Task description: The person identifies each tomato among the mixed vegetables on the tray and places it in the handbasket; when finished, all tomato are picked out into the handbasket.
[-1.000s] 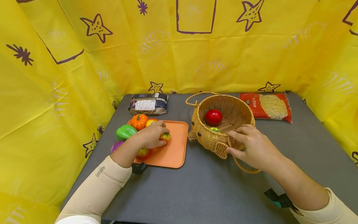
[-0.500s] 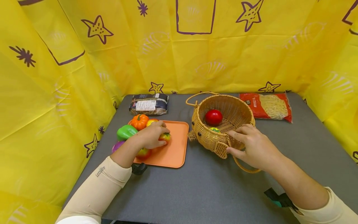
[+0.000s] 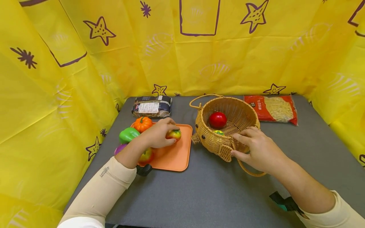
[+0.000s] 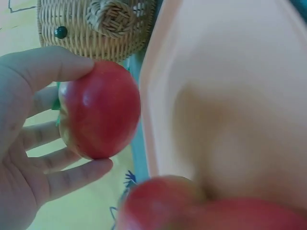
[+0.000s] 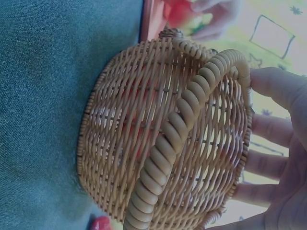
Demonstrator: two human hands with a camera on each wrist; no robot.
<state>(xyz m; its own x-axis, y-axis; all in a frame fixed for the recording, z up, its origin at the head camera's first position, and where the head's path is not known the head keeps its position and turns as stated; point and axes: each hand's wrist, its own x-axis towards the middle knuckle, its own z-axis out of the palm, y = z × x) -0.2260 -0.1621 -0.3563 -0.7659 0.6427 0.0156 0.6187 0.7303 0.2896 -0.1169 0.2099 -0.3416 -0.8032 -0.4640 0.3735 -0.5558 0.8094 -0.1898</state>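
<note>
My left hand (image 3: 161, 134) holds a red and yellow tomato (image 4: 103, 110) with a green top, thumb on one side and fingers on the other. It is raised over the orange tray (image 3: 182, 158). On the tray's left part sit an orange pumpkin (image 3: 143, 124), a green pepper (image 3: 129, 135), a purple vegetable (image 3: 120, 148) partly behind the forearm, and another red-yellow fruit (image 3: 146, 155). My right hand (image 3: 258, 148) grips the near rim of the wicker basket (image 3: 212, 142), which has an animal face. Inside lie a red fruit (image 3: 218, 119) and a green-topped piece (image 3: 219, 132), mostly hidden.
A dark printed packet (image 3: 151, 106) lies behind the tray. Behind the basket to the right is a red bag (image 3: 271, 108) of pale dry food. The basket's loop handle (image 5: 175, 129) hangs down at its near side. Yellow cloth (image 3: 182, 63) encloses the grey table (image 3: 199, 196).
My left hand has lifted the tomato and moved it a little right and away from the other pieces. My right hand and the basket have stayed in place.
</note>
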